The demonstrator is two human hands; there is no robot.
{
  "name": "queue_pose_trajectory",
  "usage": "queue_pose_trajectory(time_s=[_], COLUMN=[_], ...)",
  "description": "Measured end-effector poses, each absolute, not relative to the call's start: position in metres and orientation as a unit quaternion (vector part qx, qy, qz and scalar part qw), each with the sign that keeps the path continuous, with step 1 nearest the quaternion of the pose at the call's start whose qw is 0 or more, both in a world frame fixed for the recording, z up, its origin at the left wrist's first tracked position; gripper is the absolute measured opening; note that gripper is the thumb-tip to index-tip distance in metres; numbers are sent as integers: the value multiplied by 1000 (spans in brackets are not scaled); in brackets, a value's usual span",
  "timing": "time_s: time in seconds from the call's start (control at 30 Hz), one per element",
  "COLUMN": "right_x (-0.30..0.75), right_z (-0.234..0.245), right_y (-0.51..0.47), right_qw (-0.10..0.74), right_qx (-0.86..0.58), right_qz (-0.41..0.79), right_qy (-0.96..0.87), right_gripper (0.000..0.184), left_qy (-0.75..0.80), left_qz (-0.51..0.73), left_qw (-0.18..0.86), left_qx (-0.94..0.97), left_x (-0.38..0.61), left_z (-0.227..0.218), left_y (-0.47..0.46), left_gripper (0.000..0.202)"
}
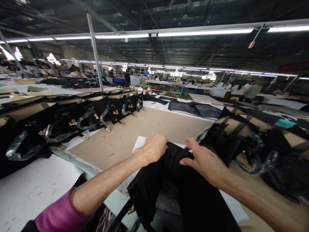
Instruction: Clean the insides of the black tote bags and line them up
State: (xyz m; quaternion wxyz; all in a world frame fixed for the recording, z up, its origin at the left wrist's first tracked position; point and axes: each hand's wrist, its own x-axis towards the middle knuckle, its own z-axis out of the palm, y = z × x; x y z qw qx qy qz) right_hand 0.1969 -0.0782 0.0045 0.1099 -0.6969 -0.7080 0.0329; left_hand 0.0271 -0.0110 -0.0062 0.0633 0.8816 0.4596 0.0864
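Fabric point(193, 190) adjusting, seemingly | your left hand point(154, 147) pinches its edge | right hand point(202, 159), open beside it, next likely needs closing

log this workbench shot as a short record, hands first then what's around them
left hand: fingers closed on the top edge of a black bag
right hand: thumb and fingers spread at the same bag; firm contact unclear
far left: row of black handbags with gold clasps and plastic-wrapped handles
right side: more black handbags, tan inside
between: tan work surface
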Motion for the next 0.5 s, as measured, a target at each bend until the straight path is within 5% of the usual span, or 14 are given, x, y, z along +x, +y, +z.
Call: queue_pose_trajectory(time_s=[0.13,0.5], right_x=[202,231], right_z=[6,-2], right_y=[-81,-70], right_qw=[81,81], right_qx=[-689,-621], right_qz=[63,77], right_qy=[-718,-776], right_gripper=[11,24], left_qy=[421,344], left_qz=[119,149], left_qw=[123,250], left_qx=[891,893], left_x=[27,28], left_z=[-5,-2], left_y=[-5,-1], left_gripper=[18,15])
